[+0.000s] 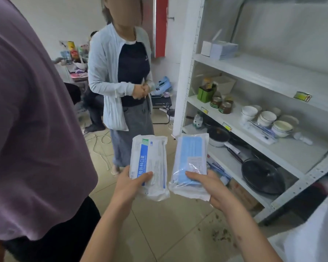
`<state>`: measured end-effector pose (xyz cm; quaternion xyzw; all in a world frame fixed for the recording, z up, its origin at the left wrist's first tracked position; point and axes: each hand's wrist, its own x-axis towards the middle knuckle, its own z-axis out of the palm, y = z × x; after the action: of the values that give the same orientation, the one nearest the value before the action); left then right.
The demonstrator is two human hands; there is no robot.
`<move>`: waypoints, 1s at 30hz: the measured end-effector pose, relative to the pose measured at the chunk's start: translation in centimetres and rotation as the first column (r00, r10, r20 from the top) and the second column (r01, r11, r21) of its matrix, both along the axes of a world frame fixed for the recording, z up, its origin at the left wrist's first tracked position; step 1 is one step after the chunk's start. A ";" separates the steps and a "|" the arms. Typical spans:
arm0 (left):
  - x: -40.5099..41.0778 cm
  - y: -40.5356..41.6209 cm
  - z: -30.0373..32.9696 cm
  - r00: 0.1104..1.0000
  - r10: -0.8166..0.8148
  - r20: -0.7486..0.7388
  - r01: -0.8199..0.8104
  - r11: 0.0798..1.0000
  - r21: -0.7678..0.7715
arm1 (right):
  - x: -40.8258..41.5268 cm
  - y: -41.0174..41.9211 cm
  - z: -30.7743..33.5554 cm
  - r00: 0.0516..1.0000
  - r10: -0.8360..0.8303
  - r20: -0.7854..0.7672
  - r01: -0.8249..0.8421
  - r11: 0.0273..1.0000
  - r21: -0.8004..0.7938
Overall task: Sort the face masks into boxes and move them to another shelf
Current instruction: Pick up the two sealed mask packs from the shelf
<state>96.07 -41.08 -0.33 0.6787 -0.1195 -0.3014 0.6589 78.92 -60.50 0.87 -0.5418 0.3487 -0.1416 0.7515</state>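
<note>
Tiled floor [178, 233] with some brownish crumbs on it, white wall behind, and a white metal shelf unit [186, 72] along the right side.

Starting at the fingers: left hand [130, 183] pinches the bottom end of a mask pack, thumb [143, 176] flat across the front, other fingers hidden behind it. That's the printed mask pack [150, 163], white wrapper with a blue stripe and lettering. Right hand [208, 183] does the same on the second pack, thumb over the front near the lower end, fingers curled underneath. That one's the clear mask pack [191, 159], blue masks visible through the plastic. So two packs, one per hand, both held up in the air side by side over the floor, just apart from each other, in front of the shelf's left post.

Further out: the upper shelf carries one white box [223, 49] near its left front corner with a flap standing up, can't see what's inside. Middle shelf has a green box [204, 94], three jars [224, 107] by the front edge, and stacked white bowls [267, 119], several stacks, can't see into them. Bottom shelf holds a dark pan [261, 176] and a white pot [218, 137].

Two other people: one in a purple top [27, 120] close on the left, one in a light cardigan [102, 76] facing this way.
</note>
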 end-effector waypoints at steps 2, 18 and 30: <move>2.0 -1.1 0.0 1.000 0.002 0.006 -0.002 1.000 0.004 | 1.8 -1.1 0.0 1.000 -0.015 0.006 0.015 1.000 0.003; 16.0 -11.0 -0.2 0.996 -0.087 -0.005 0.087 0.996 -0.027 | 14.5 -9.9 -1.5 0.998 -0.062 -0.024 0.062 0.998 0.020; 23.9 -27.3 -1.6 0.996 -0.090 -0.029 0.089 0.996 -0.006 | 22.3 -25.8 -2.4 0.997 -0.069 -0.022 0.069 0.998 0.008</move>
<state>119.94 -68.35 -1.92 0.6665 -0.1409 -0.3403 0.6481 101.24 -86.25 -1.58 -0.5278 0.3757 -0.1600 0.7447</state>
